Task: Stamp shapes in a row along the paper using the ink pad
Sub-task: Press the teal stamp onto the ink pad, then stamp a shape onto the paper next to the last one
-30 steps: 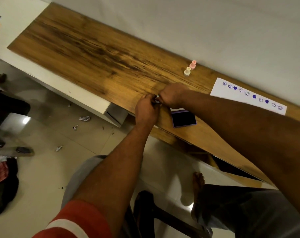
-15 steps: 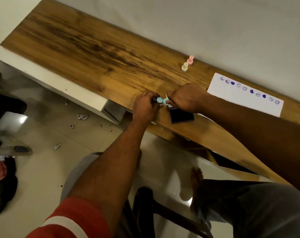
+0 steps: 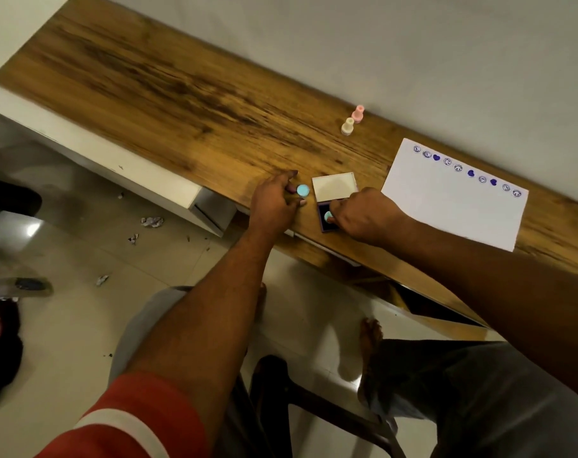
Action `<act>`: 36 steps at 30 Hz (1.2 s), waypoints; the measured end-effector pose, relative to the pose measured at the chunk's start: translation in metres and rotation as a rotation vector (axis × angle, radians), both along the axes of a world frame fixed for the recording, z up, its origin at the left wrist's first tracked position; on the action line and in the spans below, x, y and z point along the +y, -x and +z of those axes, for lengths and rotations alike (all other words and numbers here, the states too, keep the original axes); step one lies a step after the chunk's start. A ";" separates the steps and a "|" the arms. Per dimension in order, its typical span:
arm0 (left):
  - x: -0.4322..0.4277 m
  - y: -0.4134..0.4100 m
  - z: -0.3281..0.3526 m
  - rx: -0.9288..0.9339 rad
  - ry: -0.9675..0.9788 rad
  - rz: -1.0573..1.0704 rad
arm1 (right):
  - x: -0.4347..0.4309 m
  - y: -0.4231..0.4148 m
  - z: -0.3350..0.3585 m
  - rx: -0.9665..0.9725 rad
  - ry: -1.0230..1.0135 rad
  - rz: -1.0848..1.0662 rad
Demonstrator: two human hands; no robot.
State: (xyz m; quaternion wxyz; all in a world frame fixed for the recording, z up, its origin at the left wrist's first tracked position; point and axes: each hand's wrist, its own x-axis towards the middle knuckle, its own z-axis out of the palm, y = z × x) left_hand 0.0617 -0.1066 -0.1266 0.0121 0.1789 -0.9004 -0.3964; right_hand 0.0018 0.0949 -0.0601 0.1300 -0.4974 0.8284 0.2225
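The open ink pad (image 3: pixel 324 223) lies near the wooden table's front edge, its pale lid (image 3: pixel 334 186) folded back. My right hand (image 3: pixel 363 216) presses a light blue stamp (image 3: pixel 329 215) onto the dark pad. My left hand (image 3: pixel 274 203) rests just left of it, fingers pinching a light blue cap (image 3: pixel 303 190) against the table. To the right lies the white paper (image 3: pixel 453 206) with a row of purple faces and hearts along its far edge.
A pink stamp (image 3: pixel 358 114) and a cream stamp (image 3: pixel 347 126) stand upright near the wall, behind the ink pad. The wooden table (image 3: pixel 168 94) stretches far to the left. Paper scraps (image 3: pixel 152 221) litter the floor below.
The two hands, joined over the blue stamp, have come apart. The left keeps the cap beside the pad; the right has brought the stamp down onto the ink. The lid now shows.
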 end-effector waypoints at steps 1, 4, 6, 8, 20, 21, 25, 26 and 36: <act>0.000 0.001 0.000 0.002 0.002 0.001 | -0.002 -0.001 -0.001 0.017 -0.029 -0.002; -0.001 0.003 0.000 0.014 0.001 0.008 | -0.012 -0.006 -0.006 0.046 -0.137 -0.035; -0.003 0.005 0.000 0.008 -0.010 0.028 | -0.020 -0.008 -0.008 0.039 -0.202 -0.082; -0.005 0.007 0.000 -0.009 -0.030 0.049 | -0.026 -0.011 -0.010 0.008 -0.205 -0.177; 0.042 0.011 0.034 0.166 0.075 -0.175 | -0.003 -0.038 -0.008 -0.074 0.215 -0.201; 0.053 0.015 0.039 0.176 0.072 -0.197 | 0.010 -0.037 -0.004 -0.087 0.287 -0.235; 0.090 0.034 0.048 0.234 0.138 -0.304 | 0.087 -0.014 0.001 -0.126 0.432 -0.548; 0.098 0.039 0.048 0.230 0.165 -0.328 | 0.109 -0.007 -0.002 -0.131 0.425 -0.629; 0.164 0.069 0.017 -0.073 0.649 -0.542 | 0.186 0.071 -0.016 0.022 0.502 -0.805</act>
